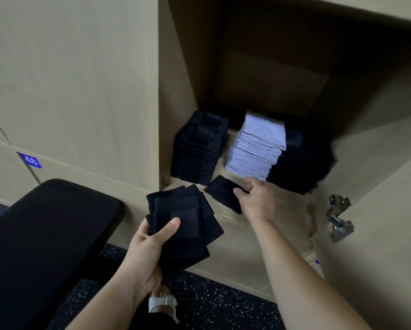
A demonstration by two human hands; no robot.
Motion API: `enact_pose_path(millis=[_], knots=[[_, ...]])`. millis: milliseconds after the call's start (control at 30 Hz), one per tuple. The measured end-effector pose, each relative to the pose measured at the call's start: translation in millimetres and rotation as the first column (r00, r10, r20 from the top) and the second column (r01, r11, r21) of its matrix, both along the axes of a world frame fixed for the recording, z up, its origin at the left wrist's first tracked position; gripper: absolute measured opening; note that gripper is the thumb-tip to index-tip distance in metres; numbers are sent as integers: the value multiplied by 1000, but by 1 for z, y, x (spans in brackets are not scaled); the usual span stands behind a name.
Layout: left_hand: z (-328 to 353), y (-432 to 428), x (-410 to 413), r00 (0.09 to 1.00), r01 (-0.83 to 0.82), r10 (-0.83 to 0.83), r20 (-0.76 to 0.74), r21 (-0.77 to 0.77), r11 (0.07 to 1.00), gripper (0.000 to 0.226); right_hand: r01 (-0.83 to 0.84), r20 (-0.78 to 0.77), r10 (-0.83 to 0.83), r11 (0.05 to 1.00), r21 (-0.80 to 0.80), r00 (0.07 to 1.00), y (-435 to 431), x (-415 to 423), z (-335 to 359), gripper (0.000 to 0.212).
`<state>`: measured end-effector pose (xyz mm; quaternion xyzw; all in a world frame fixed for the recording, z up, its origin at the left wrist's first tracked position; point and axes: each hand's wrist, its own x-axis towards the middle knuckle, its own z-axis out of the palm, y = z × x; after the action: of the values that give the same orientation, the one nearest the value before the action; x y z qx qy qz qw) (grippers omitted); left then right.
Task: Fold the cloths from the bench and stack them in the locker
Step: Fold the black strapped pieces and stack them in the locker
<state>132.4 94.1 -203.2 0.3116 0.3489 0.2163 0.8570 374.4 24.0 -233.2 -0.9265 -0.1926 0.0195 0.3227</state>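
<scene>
My left hand point(149, 244) grips a fanned bundle of folded black cloths point(187, 225) in front of the open locker point(271, 79), thumb on top. My right hand point(256, 196) pinches a single folded black cloth point(223, 192) at the locker's front lip. Inside stand three stacks: black cloths point(199, 148) on the left, pale lilac cloths point(256, 148) in the middle, and a dark stack point(302, 163) on the right, partly in shadow.
A black padded bench point(44, 234) fills the lower left. The locker door point(378, 210) hangs open at the right with metal hinges point(340, 217). A closed locker front bears a blue tag 48 point(30, 160). The floor point(211, 301) is dark and speckled; my sandalled foot point(162, 303) shows below.
</scene>
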Motion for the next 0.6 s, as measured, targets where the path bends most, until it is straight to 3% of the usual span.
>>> enact_pose_path(millis=[133,267,600], knots=[[-1,-6,-1,1000,-3,3,1,2,1000,32,-66,79,73,994,-93,994,-11,-29,-12,42],[0,-13,-2,1000,8,-8,-1,12,1000,39,-146,49,165,951,-273,985,-16,-33,-18,42],[-4,-10,8,999,36,-36,1,20,999,38,-199,112,246,926,-321,963,-7,7,-24,40]])
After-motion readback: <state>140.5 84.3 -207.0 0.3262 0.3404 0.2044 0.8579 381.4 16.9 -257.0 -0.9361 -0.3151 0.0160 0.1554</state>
